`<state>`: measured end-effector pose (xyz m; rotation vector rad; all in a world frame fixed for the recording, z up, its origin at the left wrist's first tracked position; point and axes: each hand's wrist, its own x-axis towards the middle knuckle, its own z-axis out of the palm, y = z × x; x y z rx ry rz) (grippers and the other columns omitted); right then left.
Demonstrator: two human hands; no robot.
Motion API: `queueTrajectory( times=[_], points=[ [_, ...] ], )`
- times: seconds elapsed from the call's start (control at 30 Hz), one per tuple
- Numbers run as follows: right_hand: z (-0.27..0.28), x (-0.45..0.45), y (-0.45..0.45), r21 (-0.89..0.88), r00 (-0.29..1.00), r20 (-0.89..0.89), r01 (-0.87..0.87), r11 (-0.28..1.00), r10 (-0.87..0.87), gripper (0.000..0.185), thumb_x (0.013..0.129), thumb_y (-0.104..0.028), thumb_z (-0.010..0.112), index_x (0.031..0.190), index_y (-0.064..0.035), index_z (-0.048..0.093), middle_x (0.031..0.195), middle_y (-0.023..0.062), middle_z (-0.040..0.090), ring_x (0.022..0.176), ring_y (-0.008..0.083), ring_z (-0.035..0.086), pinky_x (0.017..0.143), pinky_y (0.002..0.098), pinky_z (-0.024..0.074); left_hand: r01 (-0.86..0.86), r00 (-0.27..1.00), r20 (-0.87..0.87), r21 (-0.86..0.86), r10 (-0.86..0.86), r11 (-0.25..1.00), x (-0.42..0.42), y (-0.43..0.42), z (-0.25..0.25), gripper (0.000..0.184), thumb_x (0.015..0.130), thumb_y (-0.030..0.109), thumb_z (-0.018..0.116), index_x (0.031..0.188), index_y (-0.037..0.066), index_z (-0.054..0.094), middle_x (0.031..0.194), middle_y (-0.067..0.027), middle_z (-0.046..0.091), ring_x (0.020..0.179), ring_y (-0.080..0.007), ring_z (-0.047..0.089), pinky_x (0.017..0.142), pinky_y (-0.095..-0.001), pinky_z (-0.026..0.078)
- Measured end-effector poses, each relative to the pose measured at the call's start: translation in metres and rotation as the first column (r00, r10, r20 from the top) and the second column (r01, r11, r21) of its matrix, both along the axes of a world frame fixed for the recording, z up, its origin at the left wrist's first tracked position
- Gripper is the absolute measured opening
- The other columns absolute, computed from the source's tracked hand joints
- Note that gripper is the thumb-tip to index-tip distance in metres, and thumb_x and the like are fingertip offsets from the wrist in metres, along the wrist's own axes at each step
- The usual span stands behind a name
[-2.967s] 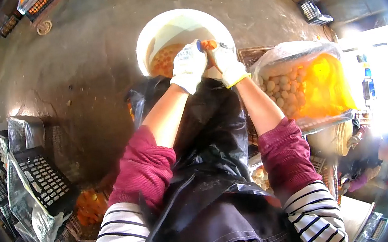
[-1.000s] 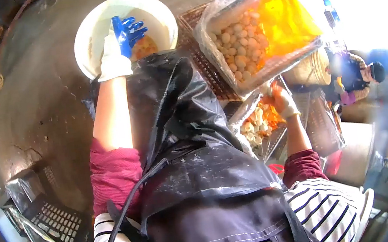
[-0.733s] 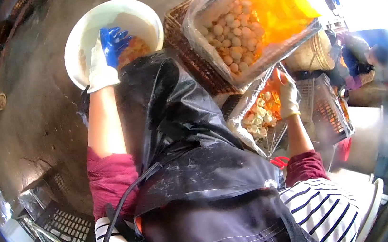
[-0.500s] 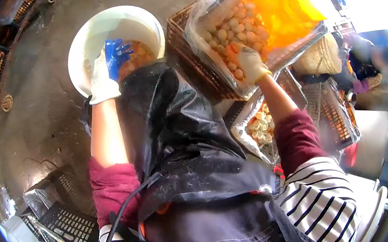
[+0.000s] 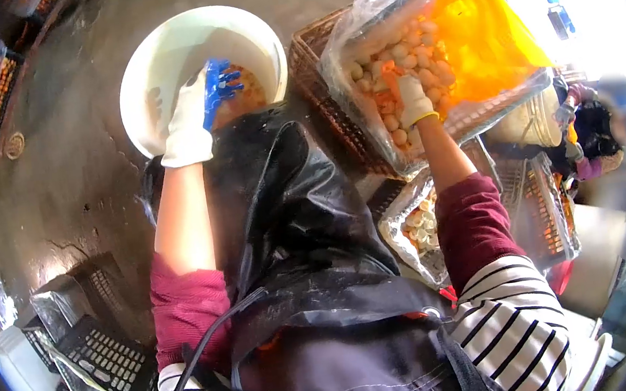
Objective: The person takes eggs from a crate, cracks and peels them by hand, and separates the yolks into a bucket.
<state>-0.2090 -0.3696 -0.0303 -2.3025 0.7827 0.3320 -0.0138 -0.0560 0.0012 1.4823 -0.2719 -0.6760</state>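
Eggs [image 5: 431, 66] under right hand [image 5: 408, 93], left hand [image 5: 202, 106] (blue-fingered, splayed) over white bucket [image 5: 159, 62]

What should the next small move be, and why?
Probably close the right hand on one of the eggs and lift it clear of the lined crate. That hand is down among the eggs, and the left hand is spread open over the white tub, apparently empty. I can't tell whether the right hand grips an egg yet.
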Motion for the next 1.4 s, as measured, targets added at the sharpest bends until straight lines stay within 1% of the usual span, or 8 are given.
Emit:
queueTrajectory(
  times=[0.1,0.2,0.53,0.67,0.87,1.0,1.2,1.4],
  points=[
    [0.04,0.034,0.029,0.665,0.807,0.195,0.309,0.68,-0.558,0.029,0.082,-0.027,0.061,0.102,-0.0059,0.058,0.092,0.0068,0.063,0.076,0.0215,0.063,0.061,0.03,0.0492,-0.103,0.974,-0.221,-0.201,0.057,0.974,-0.006,-0.005,0.012,0.031,0.09,0.025,0.05,0.107,-0.001,0.056,0.097,-0.0145,0.062,0.083,-0.0217,0.063,0.069,-0.0317,0.051],
    [0.042,0.088,0.063,0.627,0.867,0.385,0.006,0.779,-0.316,0.027,0.088,-0.03,0.055,0.1,-0.0057,0.056,0.084,0.0056,0.06,0.063,0.0197,0.062,0.051,0.0274,0.0456,-0.036,0.958,-0.282,-0.277,-0.046,0.96,-0.001,0.001,0.003,0.034,0.089,0.027,0.054,0.11,0.0,0.055,0.097,-0.014,0.062,0.084,-0.0216,0.062,0.072,-0.0338,0.052],
    [0.036,0.185,0.177,-0.237,0.358,0.84,-0.434,0.869,0.407,0.02,0.085,-0.02,0.058,0.094,-0.0024,0.063,0.074,0.004,0.061,0.06,0.0121,0.056,0.048,0.0237,0.0433,-0.075,0.989,0.135,0.053,0.067,0.996,-0.005,0.012,0.033,0.026,0.086,0.023,0.057,0.103,0.004,0.059,0.095,-0.0092,0.062,0.085,-0.0175,0.056,0.076,-0.0289,0.046],
    [0.08,0.177,0.198,0.64,0.86,0.445,-0.109,0.761,-0.251,0.02,0.086,-0.021,0.058,0.095,-0.0033,0.062,0.075,0.0054,0.061,0.059,0.0153,0.056,0.053,0.0263,0.047,-0.15,0.983,0.101,-0.067,0.156,0.986,0.0,0.006,0.012,0.025,0.087,0.022,0.057,0.103,0.003,0.059,0.093,-0.0074,0.062,0.084,-0.0154,0.055,0.074,-0.0273,0.046],
    [0.058,0.184,0.189,0.913,0.761,0.373,-0.2,0.356,-0.53,0.022,0.087,-0.022,0.057,0.097,-0.0034,0.059,0.08,0.0056,0.061,0.071,0.0167,0.059,0.065,0.0277,0.049,-0.1,0.993,0.042,-0.133,0.106,0.986,-0.003,0.013,0.026,0.026,0.087,0.021,0.056,0.105,0.003,0.058,0.094,-0.0071,0.061,0.085,-0.015,0.055,0.076,-0.0262,0.045],
    [0.036,0.186,0.18,0.246,0.677,0.735,-0.296,0.923,0.021,0.02,0.088,-0.017,0.056,0.101,-0.0023,0.059,0.088,0.0047,0.061,0.077,0.0141,0.058,0.069,0.0252,0.048,-0.194,0.975,0.082,-0.132,0.205,0.972,-0.006,0.012,0.026,0.025,0.087,0.021,0.055,0.105,0.003,0.058,0.096,-0.0095,0.062,0.087,-0.0171,0.056,0.077,-0.0275,0.046],
    [0.036,0.19,0.187,0.528,0.711,0.674,-0.273,0.804,-0.201,0.02,0.09,-0.017,0.054,0.103,-0.0024,0.059,0.089,0.004,0.061,0.075,0.0136,0.058,0.065,0.0242,0.048,-0.261,0.94,0.274,0.193,0.204,0.946,0.001,0.011,0.025,0.024,0.088,0.018,0.053,0.106,0.002,0.057,0.1,-0.0125,0.061,0.094,-0.0183,0.056,0.082,-0.0293,0.045],
    [0.073,0.133,0.159,0.751,0.736,0.526,-0.166,0.639,-0.427,0.024,0.092,-0.025,0.048,0.098,-0.0019,0.052,0.081,0.0132,0.063,0.064,0.0216,0.062,0.057,0.0303,0.0504,0.042,0.967,0.256,-0.201,0.011,0.979,0.028,0.002,-0.02,0.027,0.088,0.022,0.056,0.105,0.002,0.057,0.094,-0.0088,0.058,0.085,-0.017,0.056,0.076,-0.0278,0.046]
  ],
)
